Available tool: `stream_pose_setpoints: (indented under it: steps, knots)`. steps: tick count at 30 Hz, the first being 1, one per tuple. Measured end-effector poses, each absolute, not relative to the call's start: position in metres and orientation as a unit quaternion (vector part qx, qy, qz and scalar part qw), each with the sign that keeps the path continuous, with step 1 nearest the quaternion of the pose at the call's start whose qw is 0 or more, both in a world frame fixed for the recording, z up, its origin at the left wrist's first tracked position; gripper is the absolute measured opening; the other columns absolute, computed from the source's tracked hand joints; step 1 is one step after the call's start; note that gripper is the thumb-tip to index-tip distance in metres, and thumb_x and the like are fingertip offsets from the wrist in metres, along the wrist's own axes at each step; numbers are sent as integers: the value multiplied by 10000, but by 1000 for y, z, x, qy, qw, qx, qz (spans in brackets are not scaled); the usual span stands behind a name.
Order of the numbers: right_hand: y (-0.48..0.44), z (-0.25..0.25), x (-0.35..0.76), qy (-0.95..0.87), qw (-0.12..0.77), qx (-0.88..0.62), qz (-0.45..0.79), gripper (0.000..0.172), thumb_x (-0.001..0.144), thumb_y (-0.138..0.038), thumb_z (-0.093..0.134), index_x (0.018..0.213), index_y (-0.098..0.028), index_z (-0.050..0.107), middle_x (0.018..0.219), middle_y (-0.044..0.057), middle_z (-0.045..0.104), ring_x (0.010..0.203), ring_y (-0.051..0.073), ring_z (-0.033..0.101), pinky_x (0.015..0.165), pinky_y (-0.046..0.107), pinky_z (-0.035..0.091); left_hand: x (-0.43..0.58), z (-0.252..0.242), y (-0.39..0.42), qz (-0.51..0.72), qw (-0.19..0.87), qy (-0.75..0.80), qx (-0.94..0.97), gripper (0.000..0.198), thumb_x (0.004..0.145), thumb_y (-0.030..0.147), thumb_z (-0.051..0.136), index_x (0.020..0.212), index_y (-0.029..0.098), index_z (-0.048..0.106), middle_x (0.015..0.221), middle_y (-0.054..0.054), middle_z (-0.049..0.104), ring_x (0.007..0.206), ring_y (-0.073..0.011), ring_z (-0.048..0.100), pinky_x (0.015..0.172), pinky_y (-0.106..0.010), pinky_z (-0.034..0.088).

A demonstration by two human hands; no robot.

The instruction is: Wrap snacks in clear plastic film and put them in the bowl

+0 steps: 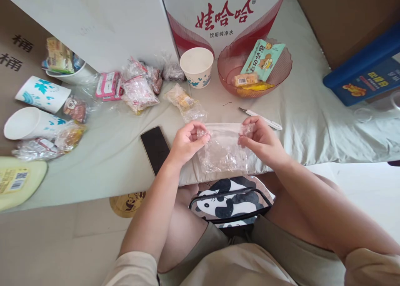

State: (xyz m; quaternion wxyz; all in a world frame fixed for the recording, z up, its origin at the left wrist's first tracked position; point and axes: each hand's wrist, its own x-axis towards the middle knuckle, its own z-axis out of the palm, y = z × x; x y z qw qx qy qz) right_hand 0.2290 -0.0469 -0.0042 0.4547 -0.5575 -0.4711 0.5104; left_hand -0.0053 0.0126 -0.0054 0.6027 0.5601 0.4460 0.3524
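A clear plastic bag [223, 148] is stretched between both my hands above the edge of a pale green cloth [118, 152]. My left hand [186, 142] pinches its left top corner. My right hand [262, 141] pinches the right top corner. The bag hangs crinkled below my fingers and looks empty. A black phone [155, 148] lies just left of my left hand. A white pen-like tool [261, 119] rests on the cloth just behind my right hand.
A pink bowl [283, 71] with snack packs and a paper cup [196, 66] stand behind, before a white and red carton [218, 15]. Wrapped snacks [137, 92] and two tipped cups [37, 107] lie left. A panda pouch [231, 200] sits on my lap.
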Motion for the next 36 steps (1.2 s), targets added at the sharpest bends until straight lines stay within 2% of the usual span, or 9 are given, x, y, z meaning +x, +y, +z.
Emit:
stream_pose_setpoints:
  steps: [5, 9, 14, 17, 21, 24, 28, 32, 36]
  knots:
    - [-47, 0, 230, -421, 506, -554, 510, 577, 721, -327, 742, 1223, -323, 457, 820, -32, 581, 661, 151, 557, 682, 337, 500, 5, -7, 7, 374, 733, 399, 404, 742, 609, 356, 908, 1242, 275, 528, 1021, -10, 767, 845, -162, 757, 806, -286, 587]
    - [-43, 1, 230, -330, 547, -528, 559, 548, 713, -448, 713, 1205, -332, 499, 871, -12, 598, 708, 171, 582, 683, 334, 496, 19, -9, 0, 320, 777, 388, 379, 522, 628, 418, 913, 1022, 175, 672, 989, -67, 786, 955, -227, 776, 861, -325, 600]
    - [-42, -5, 227, -344, 488, -501, 626, 378, 663, -448, 778, 946, -244, 632, 926, 29, 672, 845, 195, 625, 810, 347, 492, 19, -11, 4, 373, 682, 442, 448, 317, 727, 402, 839, 913, 181, 709, 910, -35, 781, 900, -197, 761, 821, -317, 604]
    - [-43, -11, 230, -416, 448, -558, 561, 237, 742, -413, 734, 815, -223, 614, 789, 1, 617, 767, 166, 570, 769, 327, 452, 13, -13, 6, 384, 602, 448, 538, 188, 808, 338, 762, 908, 186, 716, 893, -30, 776, 849, -172, 750, 808, -303, 595]
    - [-44, -19, 232, -497, 428, -623, 426, 181, 866, -405, 626, 846, -232, 575, 756, -6, 570, 722, 166, 521, 714, 333, 428, 6, -19, 7, 389, 550, 447, 589, 114, 861, 278, 699, 938, 194, 698, 880, -27, 773, 793, -154, 752, 728, -270, 581]
    - [-45, -25, 230, -524, 446, -605, 400, 248, 958, -474, 528, 1019, -243, 590, 833, 21, 621, 793, 201, 583, 747, 370, 472, 3, -25, 8, 418, 526, 441, 595, 172, 877, 297, 686, 1020, 202, 661, 923, -35, 784, 771, -160, 762, 690, -272, 588]
    - [-41, -29, 224, -528, 448, -554, 462, 528, 857, -499, 712, 1274, -260, 493, 813, -5, 630, 719, 192, 610, 668, 351, 501, 0, -26, 8, 436, 481, 436, 623, 256, 868, 302, 708, 1097, 227, 621, 906, -23, 769, 824, -177, 771, 715, -278, 589]
    - [-33, -29, 219, -512, 460, -549, 474, 433, 822, -403, 758, 1143, -255, 508, 752, -37, 571, 610, 140, 531, 579, 303, 455, 1, -21, 6, 449, 579, 373, 569, 585, 760, 333, 836, 1249, 296, 516, 1098, -33, 771, 1024, -210, 761, 811, -303, 604]
    - [-31, -25, 219, -500, 502, -527, 469, 428, 779, -406, 818, 1071, -255, 544, 854, -4, 611, 723, 156, 589, 657, 315, 509, 7, -17, 5, 383, 688, 372, 491, 815, 667, 291, 915, 1339, 317, 454, 1163, -40, 774, 1023, -214, 770, 875, -336, 612]
